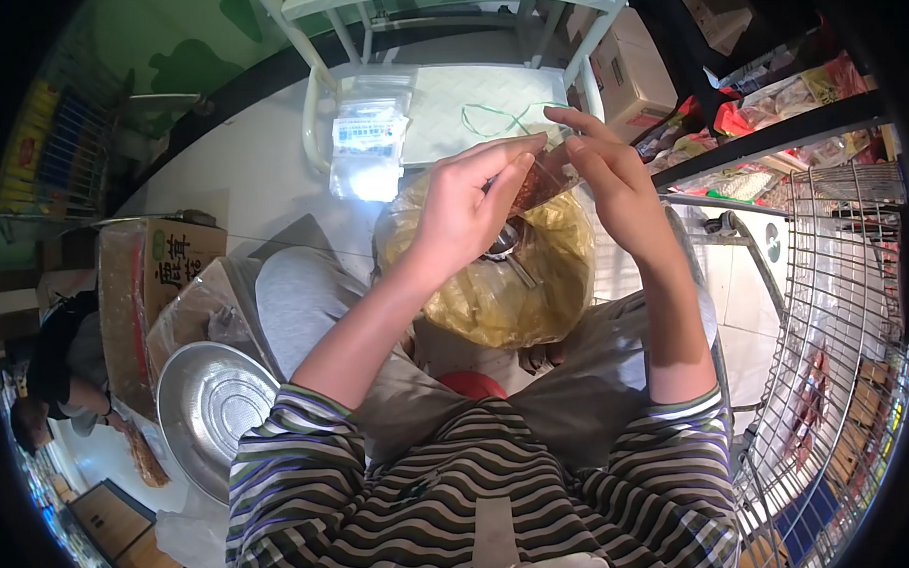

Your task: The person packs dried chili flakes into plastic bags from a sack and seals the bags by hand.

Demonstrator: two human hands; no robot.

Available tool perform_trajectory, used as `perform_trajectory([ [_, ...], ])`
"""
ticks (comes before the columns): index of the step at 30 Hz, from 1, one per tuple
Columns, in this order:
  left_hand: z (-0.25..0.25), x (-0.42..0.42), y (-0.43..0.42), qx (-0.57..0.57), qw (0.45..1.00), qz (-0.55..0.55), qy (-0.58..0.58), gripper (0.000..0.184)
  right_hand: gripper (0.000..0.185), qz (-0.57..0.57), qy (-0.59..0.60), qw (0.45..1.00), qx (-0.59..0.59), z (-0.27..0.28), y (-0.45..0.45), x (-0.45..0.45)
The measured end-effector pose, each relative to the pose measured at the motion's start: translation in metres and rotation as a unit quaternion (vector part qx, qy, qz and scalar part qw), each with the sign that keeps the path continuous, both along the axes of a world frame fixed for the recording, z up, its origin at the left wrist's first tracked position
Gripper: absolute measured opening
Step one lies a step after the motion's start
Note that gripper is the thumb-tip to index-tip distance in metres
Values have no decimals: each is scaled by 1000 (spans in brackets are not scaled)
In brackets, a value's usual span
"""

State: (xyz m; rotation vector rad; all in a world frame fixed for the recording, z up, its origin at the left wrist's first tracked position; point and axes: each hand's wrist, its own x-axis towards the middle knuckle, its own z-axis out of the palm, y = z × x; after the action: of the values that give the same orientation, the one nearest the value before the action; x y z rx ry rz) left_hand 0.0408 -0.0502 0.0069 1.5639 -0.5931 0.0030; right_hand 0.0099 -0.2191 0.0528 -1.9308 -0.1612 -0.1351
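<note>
A small clear plastic bag (539,188) with reddish-brown bits inside is held up in front of me. My left hand (479,195) pinches its upper edge between thumb and fingers. My right hand (611,170) grips the bag's other side, its index finger stretched out; the exact contact is partly hidden. Below the bag, between my knees, stands a large yellow plastic sack (475,308) with its mouth open. A shiny metal object (503,242) shows in the sack's opening, partly covered by my left hand.
A stack of clear printed bags (368,152) lies on the pale stool's lower shelf (448,94), near a green string (483,109). A metal basin (219,407) and cardboard box (178,264) stand left. Right is a wire cart (836,311). Another person (72,367) is far left.
</note>
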Motion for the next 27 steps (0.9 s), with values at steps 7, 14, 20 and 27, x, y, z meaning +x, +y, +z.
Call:
perform_trajectory([
  [7,2,2,3,35,999,-8,-19,24,33,-7,9,1000,-5,3,-4,0],
  [14,3,1,3,31,999,-14,-1,24,35,-20,-10,1000,5,3,-2,1],
  [20,4,2,3,32,999,-14,4,23,36,-38,-31,999,4,3,2,0],
  [27,2,0,1,8,1000,9,2,20,38,-23,-8,1000,18,-1,4,-1],
])
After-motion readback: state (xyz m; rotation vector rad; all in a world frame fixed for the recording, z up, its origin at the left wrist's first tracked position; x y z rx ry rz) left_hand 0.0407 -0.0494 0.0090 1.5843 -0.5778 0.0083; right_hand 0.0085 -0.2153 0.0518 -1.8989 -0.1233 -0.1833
